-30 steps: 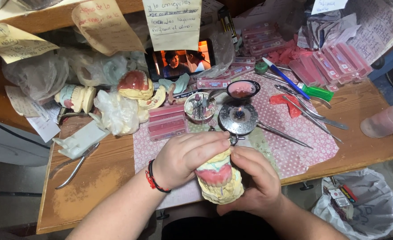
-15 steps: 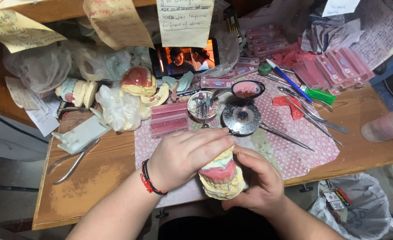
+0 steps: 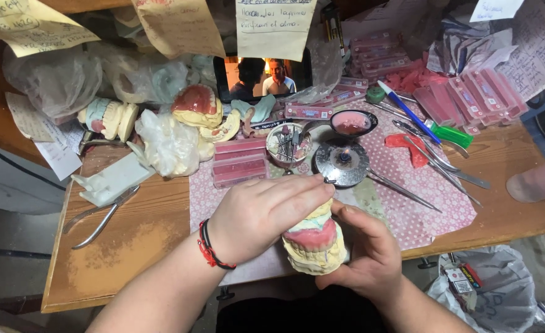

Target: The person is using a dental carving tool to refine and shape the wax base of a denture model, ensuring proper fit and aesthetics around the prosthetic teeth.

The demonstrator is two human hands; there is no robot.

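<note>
A pale yellow plaster dental model [image 3: 317, 242] with pink wax gums is held upright at the near table edge. My left hand [image 3: 261, 213] lies over its top and left side, fingers pressed onto the upper part. My right hand [image 3: 365, 254] cups its right side and base from below. Just beyond the hands, a small round metal burner [image 3: 341, 161] stands on the pink patterned cloth [image 3: 408, 185].
Behind are a cup of small tools [image 3: 289, 143], a dish of pink wax [image 3: 352, 123], long metal instruments [image 3: 436, 160], stacked pink wax strips [image 3: 238, 161], more plaster models [image 3: 196, 108], pliers [image 3: 99, 216] at left, a phone [image 3: 261, 75], and a bin bag [image 3: 488, 283].
The model has stayed between both hands while my left fingers shifted slightly over its top. The view has moved a little.
</note>
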